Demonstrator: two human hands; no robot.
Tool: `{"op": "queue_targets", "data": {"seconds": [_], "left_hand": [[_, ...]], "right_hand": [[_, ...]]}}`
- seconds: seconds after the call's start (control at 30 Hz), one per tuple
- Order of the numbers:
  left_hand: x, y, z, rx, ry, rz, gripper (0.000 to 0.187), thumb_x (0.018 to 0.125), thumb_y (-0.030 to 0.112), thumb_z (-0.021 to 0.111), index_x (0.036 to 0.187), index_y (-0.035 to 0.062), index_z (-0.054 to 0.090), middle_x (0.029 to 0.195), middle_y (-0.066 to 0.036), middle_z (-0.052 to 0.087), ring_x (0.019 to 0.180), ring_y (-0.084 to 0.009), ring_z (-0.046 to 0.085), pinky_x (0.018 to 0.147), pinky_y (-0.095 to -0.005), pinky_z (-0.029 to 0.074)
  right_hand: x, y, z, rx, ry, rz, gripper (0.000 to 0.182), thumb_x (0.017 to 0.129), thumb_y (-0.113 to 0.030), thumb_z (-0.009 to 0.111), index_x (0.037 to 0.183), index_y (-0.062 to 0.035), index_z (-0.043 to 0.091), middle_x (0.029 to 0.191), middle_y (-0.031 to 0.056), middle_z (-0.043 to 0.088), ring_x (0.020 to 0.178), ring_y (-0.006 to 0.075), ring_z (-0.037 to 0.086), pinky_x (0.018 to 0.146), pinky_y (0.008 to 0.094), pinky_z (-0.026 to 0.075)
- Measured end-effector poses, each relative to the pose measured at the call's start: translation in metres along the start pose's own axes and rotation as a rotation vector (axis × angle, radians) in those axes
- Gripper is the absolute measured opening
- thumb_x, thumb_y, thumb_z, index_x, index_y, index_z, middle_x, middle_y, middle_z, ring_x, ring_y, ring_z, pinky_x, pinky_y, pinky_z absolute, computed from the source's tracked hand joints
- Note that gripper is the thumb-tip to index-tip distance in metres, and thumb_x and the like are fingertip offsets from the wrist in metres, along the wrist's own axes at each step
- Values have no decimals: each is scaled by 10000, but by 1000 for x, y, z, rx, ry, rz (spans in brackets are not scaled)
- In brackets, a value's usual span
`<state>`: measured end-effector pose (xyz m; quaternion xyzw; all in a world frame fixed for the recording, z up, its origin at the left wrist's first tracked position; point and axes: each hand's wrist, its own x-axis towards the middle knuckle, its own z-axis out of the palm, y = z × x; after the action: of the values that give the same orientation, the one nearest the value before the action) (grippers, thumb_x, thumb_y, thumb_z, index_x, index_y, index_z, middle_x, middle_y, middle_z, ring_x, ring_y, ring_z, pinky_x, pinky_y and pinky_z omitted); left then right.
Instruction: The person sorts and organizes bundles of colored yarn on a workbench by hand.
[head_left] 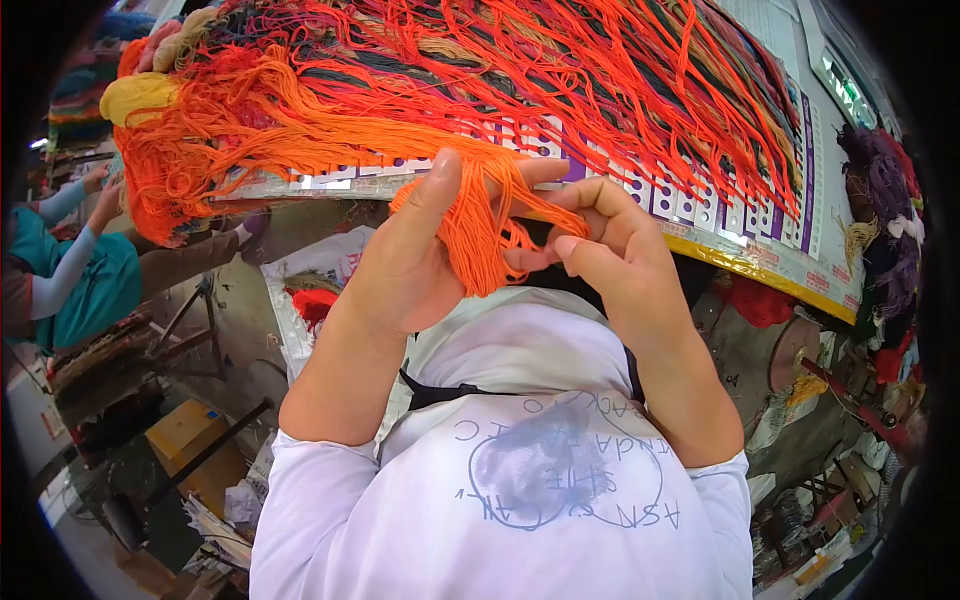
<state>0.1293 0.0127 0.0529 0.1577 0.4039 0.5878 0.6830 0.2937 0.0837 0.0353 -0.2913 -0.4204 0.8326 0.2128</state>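
Note:
A bundle of bright orange embroidery thread hangs in loops between my two hands, at the near edge of the table. My left hand supports the bundle, its thumb raised on one side and its fingers partly hidden behind the strands. Several orange strands run from it to my right hand, whose thumb and fingers are pinched together on them. From the bundle, more orange strands trail back to the left over the table.
Long red, dark and tan threads cover much of the table. Beneath them lie white and purple strips with punched holes. A yellow skein lies at the left end. Another person works at the far left. Dark purple yarn hangs at the right.

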Motion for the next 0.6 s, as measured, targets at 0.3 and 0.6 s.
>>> {"op": "queue_targets", "data": {"seconds": [0.3, 0.6], "left_hand": [[-3, -2, 2, -25, -124, -62, 716, 935, 556, 310, 1315, -42, 415, 1206, -100, 538, 1082, -156, 517, 892, -302, 424], [-3, 3, -2, 39, -185, -59, 739, 950, 503, 199, 1354, -111, 285, 1309, -209, 451, 1183, -243, 485, 1005, -351, 368]], "right_hand": [[4, 0, 19, -193, 78, 30, 231, 783, -104, 693, 953, 45, 648, 748, 16, 617, 682, 46, 539, 594, 205, 436], [1, 3, 18, -139, 100, 23, 147, 803, -101, 678, 863, 30, 650, 685, -22, 581, 633, 28, 498, 558, 198, 403]]}}
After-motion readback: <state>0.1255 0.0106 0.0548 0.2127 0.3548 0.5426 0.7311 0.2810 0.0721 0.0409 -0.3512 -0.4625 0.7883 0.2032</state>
